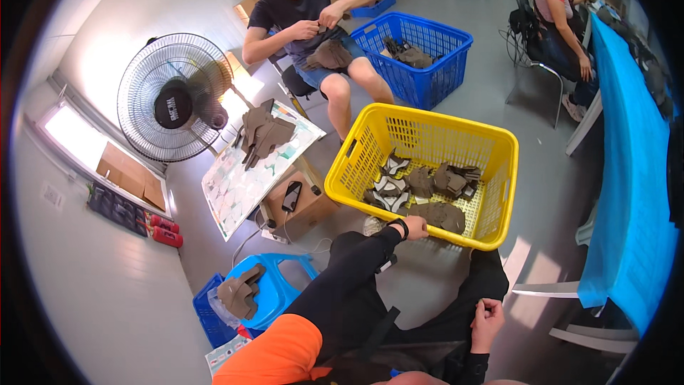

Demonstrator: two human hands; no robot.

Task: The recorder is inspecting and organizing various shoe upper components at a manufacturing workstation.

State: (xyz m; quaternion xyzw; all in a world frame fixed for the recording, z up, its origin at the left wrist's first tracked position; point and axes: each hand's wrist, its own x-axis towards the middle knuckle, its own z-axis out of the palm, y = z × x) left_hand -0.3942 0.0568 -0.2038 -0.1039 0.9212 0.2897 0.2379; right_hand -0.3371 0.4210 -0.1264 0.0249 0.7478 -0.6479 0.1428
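My left hand (414,228) is closed at the near rim of a yellow plastic basket (491,244), its fingers curled over the edge. Inside the basket lie several stacks of brown-grey cut fabric pieces (438,217) and some black-and-white shaped pieces (390,192). My right hand (486,324) is by my right thigh, with fingers curled in and thumb against them. Anything small between those fingers is too hidden to make out.
A co-worker (306,18) sits across, handling a brown piece beside a blue basket (434,85). To the left are a standing fan (173,100), a patterned board (235,189) with brown pieces, and a blue stool (281,289). A blue-covered table (627,171) runs along the right.
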